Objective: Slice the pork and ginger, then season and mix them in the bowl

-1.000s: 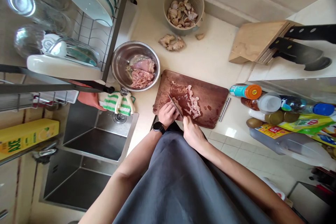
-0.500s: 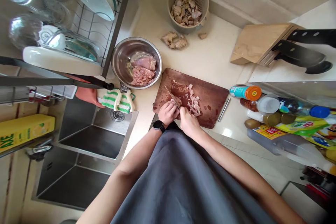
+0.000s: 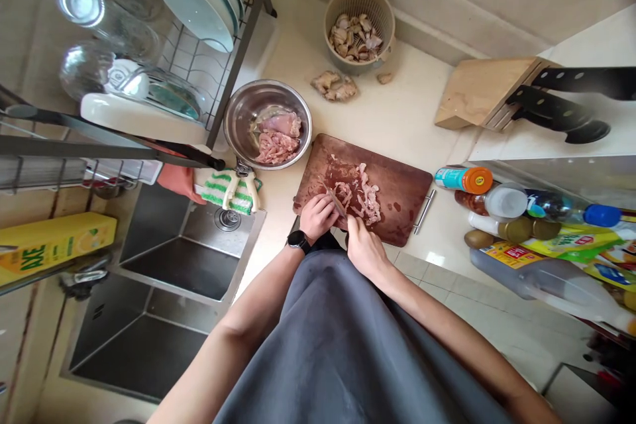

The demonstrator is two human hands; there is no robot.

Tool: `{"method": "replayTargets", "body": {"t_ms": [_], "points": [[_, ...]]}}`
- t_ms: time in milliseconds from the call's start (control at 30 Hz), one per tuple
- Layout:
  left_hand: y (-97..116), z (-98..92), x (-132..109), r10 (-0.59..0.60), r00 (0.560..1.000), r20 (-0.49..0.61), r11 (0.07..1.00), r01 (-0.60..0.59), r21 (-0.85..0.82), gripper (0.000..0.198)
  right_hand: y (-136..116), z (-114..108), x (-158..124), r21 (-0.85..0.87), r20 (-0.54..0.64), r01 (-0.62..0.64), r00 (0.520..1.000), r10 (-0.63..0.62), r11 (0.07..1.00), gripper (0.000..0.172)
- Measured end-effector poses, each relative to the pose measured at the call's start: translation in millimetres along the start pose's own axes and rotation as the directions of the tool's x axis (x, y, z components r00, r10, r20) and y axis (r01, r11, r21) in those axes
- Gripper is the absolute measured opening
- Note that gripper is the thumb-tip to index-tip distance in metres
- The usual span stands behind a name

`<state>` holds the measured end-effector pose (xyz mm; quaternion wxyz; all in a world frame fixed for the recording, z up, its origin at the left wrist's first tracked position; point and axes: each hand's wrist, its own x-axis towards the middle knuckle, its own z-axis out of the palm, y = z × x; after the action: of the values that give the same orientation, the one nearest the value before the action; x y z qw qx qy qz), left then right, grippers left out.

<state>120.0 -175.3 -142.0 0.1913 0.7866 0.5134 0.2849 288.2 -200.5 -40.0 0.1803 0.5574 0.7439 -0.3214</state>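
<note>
I'm in a home kitchen: a cream stone table [image 3: 412, 103] beside my stainless-steel double sink [image 3: 183, 265], a black wire dish rack [image 3: 233, 66] of pale teal plates [image 3: 191, 16], and a light wooden knife block [image 3: 479, 93] holding black-handled knives [image 3: 571, 83].

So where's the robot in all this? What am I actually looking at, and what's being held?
There's no robot here. These are a person's own two bare hands, filmed by a camera worn on the head that looks forward and down. On the kitchen counter, a dark wooden cutting board holds strips of raw meat. The right hand seems to hold a kitchen knife, its handle hidden by the fingers. The left hand, wearing a black wristwatch, sits beside the blade. Next to the board, a steel bowl holds more meat.
</note>
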Motion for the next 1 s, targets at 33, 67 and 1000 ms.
{"method": "replayTargets", "body": {"t_ms": [33,67,1000], "points": [[-1,0.0,0,0.004,1.000,0.010,1.000,-0.004,0.004,0.010,-2,0,-1,-0.027,0.021,0.008,1.000,-0.008,1.000,0.050],[-1,0.3,-1,0.007,1.000,0.021,1.000,-0.007,0.009,0.010,-3,1,-4,-0.050,0.039,0.010,0.999,-0.008,0.999,0.051],[-8,13.0,-4,-0.045,0.999,0.022,0.998,0.046,-0.045,0.017,-8,-28,60,0.124,-0.019,0.013,1.000,-0.011,0.992,0.028]]}}
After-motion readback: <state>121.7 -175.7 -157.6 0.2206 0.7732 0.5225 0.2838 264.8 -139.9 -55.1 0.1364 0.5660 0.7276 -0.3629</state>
